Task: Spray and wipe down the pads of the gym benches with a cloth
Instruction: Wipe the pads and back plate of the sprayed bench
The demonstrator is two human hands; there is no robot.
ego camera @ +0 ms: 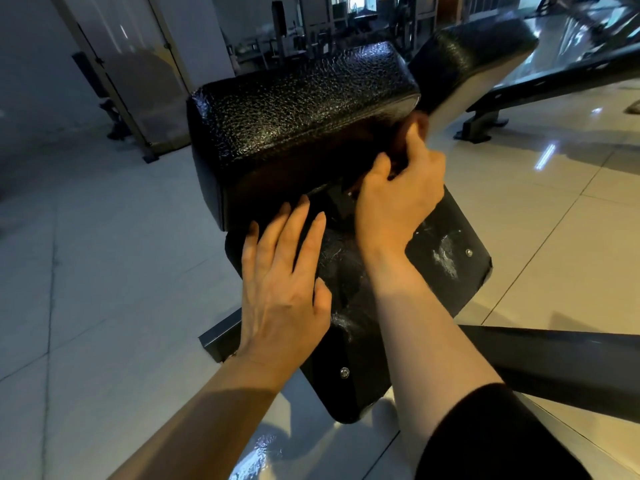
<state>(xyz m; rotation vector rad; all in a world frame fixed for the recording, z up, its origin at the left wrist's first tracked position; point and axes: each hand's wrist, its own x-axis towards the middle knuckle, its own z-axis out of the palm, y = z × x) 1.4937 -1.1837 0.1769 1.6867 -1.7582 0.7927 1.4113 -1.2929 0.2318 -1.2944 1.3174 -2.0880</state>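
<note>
A black textured bench pad (298,109) fills the upper middle of the head view. My right hand (398,195) grips a dark brown cloth (405,140) and presses it against the pad's near right edge. Below it lies a second black pad (450,244), with white streaks on its right part. My left hand (280,282) rests on this lower pad with its fingers straight and spread, the fingertips just under the upper pad's bottom edge. No spray bottle is in view.
Another black pad (474,53) slopes away at the upper right on a dark frame (554,81). A dark steel bar (571,355) crosses at the lower right. The floor (104,271) is pale glossy tile. Racks stand at the back.
</note>
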